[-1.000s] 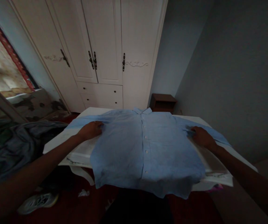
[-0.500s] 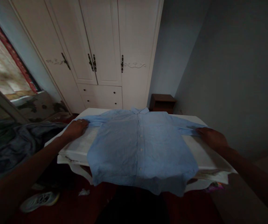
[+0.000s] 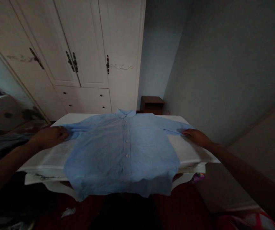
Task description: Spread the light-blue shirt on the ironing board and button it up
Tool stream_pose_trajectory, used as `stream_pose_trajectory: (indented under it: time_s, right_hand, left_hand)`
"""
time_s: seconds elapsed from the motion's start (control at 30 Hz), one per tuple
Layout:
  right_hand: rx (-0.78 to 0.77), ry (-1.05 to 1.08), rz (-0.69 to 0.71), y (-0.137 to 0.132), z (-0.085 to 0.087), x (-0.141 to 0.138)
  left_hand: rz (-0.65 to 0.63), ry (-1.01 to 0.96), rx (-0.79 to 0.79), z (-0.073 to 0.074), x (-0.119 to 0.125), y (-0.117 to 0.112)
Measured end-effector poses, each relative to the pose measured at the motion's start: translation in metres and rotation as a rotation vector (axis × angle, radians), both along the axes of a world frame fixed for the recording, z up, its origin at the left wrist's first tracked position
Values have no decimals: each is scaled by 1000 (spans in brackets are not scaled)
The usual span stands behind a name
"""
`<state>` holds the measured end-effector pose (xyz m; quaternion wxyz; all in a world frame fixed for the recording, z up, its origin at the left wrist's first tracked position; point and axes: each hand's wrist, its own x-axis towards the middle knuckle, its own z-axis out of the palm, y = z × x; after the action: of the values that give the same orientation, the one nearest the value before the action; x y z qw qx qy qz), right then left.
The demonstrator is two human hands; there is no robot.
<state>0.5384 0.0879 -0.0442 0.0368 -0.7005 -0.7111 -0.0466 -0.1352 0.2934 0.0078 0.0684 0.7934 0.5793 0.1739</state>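
A light blue button-up shirt [image 3: 127, 150] lies front up across the white table [image 3: 194, 153], collar at the far edge and hem hanging over the near edge. Its sleeves stretch out to both sides. My left hand [image 3: 52, 137] is closed on the end of the sleeve at the left. At the right, my right hand [image 3: 197, 137] pinches the other sleeve near its cuff. The cuffs are partly hidden by my fingers.
Beyond the table stands a white wardrobe [image 3: 87, 41] with dark handles. A small brown cabinet [image 3: 153, 100] is by the grey wall at the back. Dark fabric [image 3: 5, 143] lies at the left, and a crumpled white scrap [image 3: 68, 212] is on the red floor.
My view has turned to the right. My left hand has gone from lying over the sleeve to a closed grip, drawing that sleeve outward. My right hand still holds its sleeve.
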Motion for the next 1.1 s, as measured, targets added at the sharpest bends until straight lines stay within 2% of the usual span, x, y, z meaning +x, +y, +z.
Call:
stream_pose_trajectory:
  time_s: [0.07, 0.17, 0.3, 0.37, 0.4, 0.47, 0.6, 0.7, 0.83, 0.97, 1.1]
  right_hand:
    - [1, -23, 9, -3, 1, 3]
    - [-5, -48, 20, -5, -1, 5]
    - [-11, -80, 10, -10, -6, 12]
    - [-16, -95, -20, -13, -6, 19]
    - [-18, -101, -37, -15, -5, 23]
    - [-13, -109, -78, -18, -1, 31]
    - [30, -100, -175, -17, 10, 48]
    - [-13, -60, -133, -15, 11, 55]
    - [-95, -30, -54, -20, 2, 59]
    - [-42, -38, -147, -26, -1, 63]
    - [37, -21, -197, -22, 12, 70]
  left_hand:
    - [-134, 176, 78, 4, 35, 2]
    - [-370, 178, 139, 0, 112, -12]
    - [-657, 112, 13, -27, 213, -56]
    - [-769, 203, -16, -43, 241, -72]
    - [-781, 244, -16, -51, 248, -76]
    - [-770, 304, -14, -63, 251, -76]
    - [-802, 336, 28, -75, 232, -57]
    - [-847, 338, 86, -78, 222, -48]
    - [-903, 334, 130, -79, 216, -44]
    - [-924, 358, 137, -79, 213, -39]
    - [-904, 360, 113, -79, 211, -38]
